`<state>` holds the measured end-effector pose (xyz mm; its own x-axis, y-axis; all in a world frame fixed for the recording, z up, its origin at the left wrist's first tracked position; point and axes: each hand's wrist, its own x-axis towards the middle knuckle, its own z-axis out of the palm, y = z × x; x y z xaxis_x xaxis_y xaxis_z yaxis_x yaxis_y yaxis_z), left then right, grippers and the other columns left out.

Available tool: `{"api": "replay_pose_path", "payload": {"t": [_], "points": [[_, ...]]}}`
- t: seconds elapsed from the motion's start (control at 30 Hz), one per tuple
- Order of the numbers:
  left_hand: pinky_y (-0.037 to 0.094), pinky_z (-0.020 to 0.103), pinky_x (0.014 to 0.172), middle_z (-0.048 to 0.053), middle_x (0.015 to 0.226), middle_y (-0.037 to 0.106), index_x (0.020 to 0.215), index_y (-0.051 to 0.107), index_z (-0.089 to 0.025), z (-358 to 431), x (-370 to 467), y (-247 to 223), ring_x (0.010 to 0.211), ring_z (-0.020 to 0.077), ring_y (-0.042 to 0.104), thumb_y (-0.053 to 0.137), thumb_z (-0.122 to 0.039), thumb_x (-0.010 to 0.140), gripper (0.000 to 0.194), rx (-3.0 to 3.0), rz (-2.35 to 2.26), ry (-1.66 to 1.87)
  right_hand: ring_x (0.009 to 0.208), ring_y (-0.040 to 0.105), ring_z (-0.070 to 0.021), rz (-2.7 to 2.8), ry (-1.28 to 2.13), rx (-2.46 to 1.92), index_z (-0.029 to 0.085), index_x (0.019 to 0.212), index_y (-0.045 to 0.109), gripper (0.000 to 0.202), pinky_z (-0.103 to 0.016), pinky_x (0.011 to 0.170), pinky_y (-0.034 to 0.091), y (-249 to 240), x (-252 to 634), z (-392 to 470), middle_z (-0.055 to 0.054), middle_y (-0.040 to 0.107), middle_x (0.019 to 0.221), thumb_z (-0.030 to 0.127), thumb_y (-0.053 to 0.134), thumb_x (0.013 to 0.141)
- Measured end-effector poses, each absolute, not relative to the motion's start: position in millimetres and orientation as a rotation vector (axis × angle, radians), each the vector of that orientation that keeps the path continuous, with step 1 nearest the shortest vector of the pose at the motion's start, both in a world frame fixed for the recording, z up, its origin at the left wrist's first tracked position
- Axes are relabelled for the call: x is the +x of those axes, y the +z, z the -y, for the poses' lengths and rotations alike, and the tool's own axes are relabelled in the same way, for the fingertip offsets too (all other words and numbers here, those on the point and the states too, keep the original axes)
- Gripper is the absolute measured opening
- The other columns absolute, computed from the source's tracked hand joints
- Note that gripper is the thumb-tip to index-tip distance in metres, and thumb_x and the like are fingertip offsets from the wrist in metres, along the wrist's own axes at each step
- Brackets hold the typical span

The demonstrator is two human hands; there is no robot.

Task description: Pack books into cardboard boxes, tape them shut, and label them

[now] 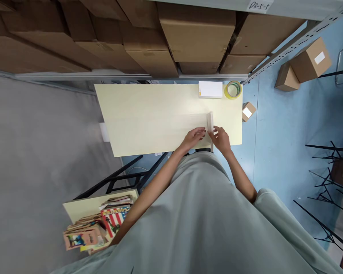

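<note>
A narrow white roll stretches from front to back across the right part of the pale yellow table. A faint, see-through sheet seems to extend leftward from it over the tabletop. My right hand is at the front half of the roll, its thumb and fingertips pinched around it. Just left of the roll, my left hand hovers low over the table with fingers stretched out and nothing visible in them.
Near the table's back edge are a white box and a yellow-green tape roll. Shelving with cardboard boxes spans the back. Books lie on a lower surface at left front. A small carton sits beyond the right edge.
</note>
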<state>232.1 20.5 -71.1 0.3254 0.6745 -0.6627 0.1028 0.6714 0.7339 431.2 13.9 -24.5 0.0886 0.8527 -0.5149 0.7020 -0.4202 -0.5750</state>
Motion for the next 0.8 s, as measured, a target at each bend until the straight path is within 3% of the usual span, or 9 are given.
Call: {"api": "replay_pose_path", "payload": {"t": [0.17, 0.3, 0.43, 0.57, 0.73, 0.8], "points": [[0.058, 0.041, 0.114, 0.014, 0.153, 0.071, 0.146, 0.069, -0.021, -17, 184, -92, 0.137, 0.0292, 0.069, 0.073, -0.051, 0.099, 0.056, 0.7, -1.393, 0.442, 0.102, 0.079, -0.0249, 1.504, 1.444, -2.111, 0.023, 0.141, 0.072, 0.046, -0.037, 0.095, 0.06, -38, 406, -21, -0.014, 0.077, 0.133, 0.055, 0.066, 0.108], [0.06, 0.043, 0.109, 0.019, 0.148, 0.072, 0.157, 0.057, -0.015, -15, 177, -118, 0.122, 0.0275, 0.076, 0.071, -0.04, 0.097, 0.066, 0.55, -1.402, 0.385, 0.118, 0.077, -0.0278, 1.421, 1.368, -2.394, 0.018, 0.147, 0.066, 0.046, -0.04, 0.104, 0.059, -60, 412, -37, -0.019, 0.074, 0.142, 0.044, 0.068, 0.109], [0.056, 0.044, 0.114, 0.016, 0.139, 0.076, 0.148, 0.065, -0.015, -13, 182, -132, 0.125, 0.0289, 0.073, 0.067, -0.035, 0.096, 0.056, 0.722, -1.536, 0.418, 0.13, 0.073, -0.0287, 1.39, 1.372, -2.541, 0.013, 0.149, 0.064, 0.049, -0.04, 0.112, 0.055, -75, 409, -45, -0.022, 0.072, 0.144, 0.04, 0.068, 0.108], [0.054, 0.045, 0.117, 0.018, 0.154, 0.069, 0.142, 0.069, -0.017, -13, 179, -139, 0.134, 0.0324, 0.07, 0.07, -0.035, 0.093, 0.052, 0.822, -1.574, 0.413, 0.133, 0.072, -0.0294, 1.414, 1.345, -2.542, 0.013, 0.149, 0.063, 0.051, -0.041, 0.113, 0.055, -80, 400, -42, -0.024, 0.069, 0.148, 0.042, 0.068, 0.106], [0.051, 0.047, 0.123, 0.016, 0.149, 0.073, 0.14, 0.07, -0.02, -14, 164, -139, 0.14, 0.0333, 0.068, 0.069, -0.037, 0.094, 0.049, 0.898, -1.506, 0.359, 0.128, 0.074, -0.0299, 1.42, 1.334, -2.408, 0.016, 0.148, 0.065, 0.052, -0.043, 0.111, 0.058, -64, 395, -45, -0.023, 0.07, 0.148, 0.043, 0.071, 0.103], [0.044, 0.048, 0.129, 0.017, 0.165, 0.061, 0.151, 0.064, -0.019, -13, 159, -134, 0.15, 0.0335, 0.061, 0.065, -0.043, 0.097, 0.059, 1.04, -1.449, 0.251, 0.125, 0.076, -0.0299, 1.442, 1.282, -2.303, 0.018, 0.147, 0.066, 0.051, -0.043, 0.108, 0.06, -49, 394, -55, -0.022, 0.071, 0.146, 0.043, 0.072, 0.102]]}}
